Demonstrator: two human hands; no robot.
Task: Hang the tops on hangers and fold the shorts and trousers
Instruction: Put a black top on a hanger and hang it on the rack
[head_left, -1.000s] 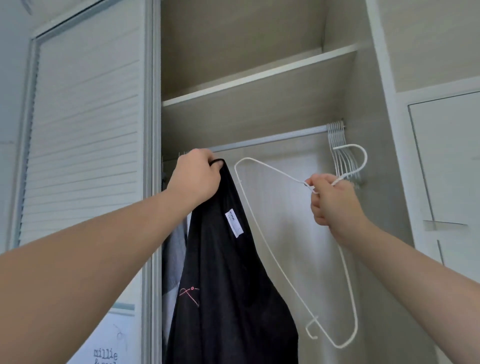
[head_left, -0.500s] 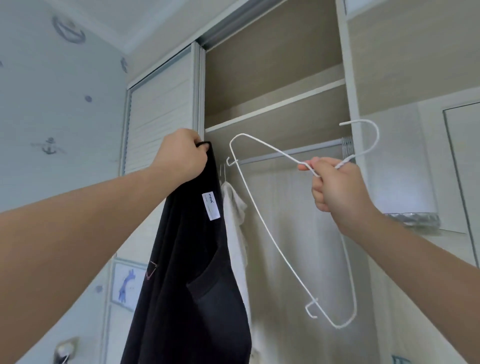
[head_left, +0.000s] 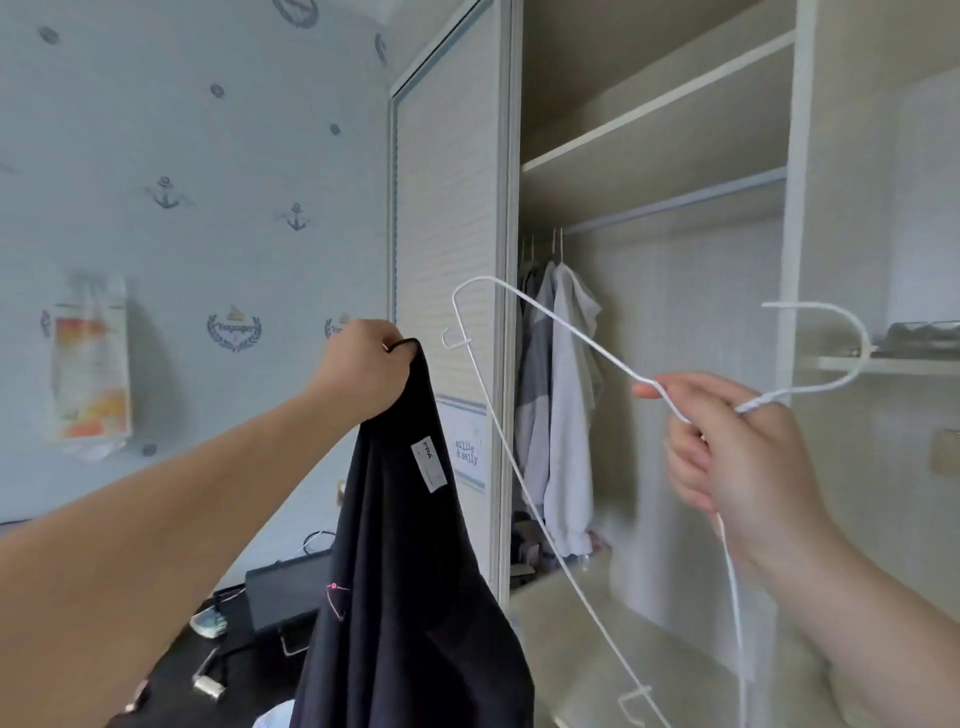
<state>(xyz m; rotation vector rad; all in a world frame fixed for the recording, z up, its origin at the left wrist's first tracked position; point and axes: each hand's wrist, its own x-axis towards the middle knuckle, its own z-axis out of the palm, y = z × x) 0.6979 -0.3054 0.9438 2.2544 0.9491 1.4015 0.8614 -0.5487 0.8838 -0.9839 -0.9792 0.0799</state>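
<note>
My left hand (head_left: 363, 376) grips a black top (head_left: 405, 597) by its upper edge; the garment hangs straight down with a white label showing. My right hand (head_left: 727, 452) holds a white wire hanger (head_left: 498, 431) by its neck, just below the hook. The hanger is tilted, with one shoulder pointing up and left towards the top. Hanger and top are apart, with a gap between them. In the open wardrobe, a white shirt (head_left: 571, 405) and a grey garment (head_left: 535, 395) hang from the rail (head_left: 675, 205).
The wardrobe's sliding louvred door (head_left: 447, 208) stands behind the black top. A shelf (head_left: 649, 124) sits above the rail. At the lower left is a dark desk (head_left: 176, 675) with cables and a black device. A wallpapered wall fills the left.
My view has swung left and back from the wardrobe. Both hands came down and away from the rail, the right one carrying the hanger off the bunch of spare hangers.
</note>
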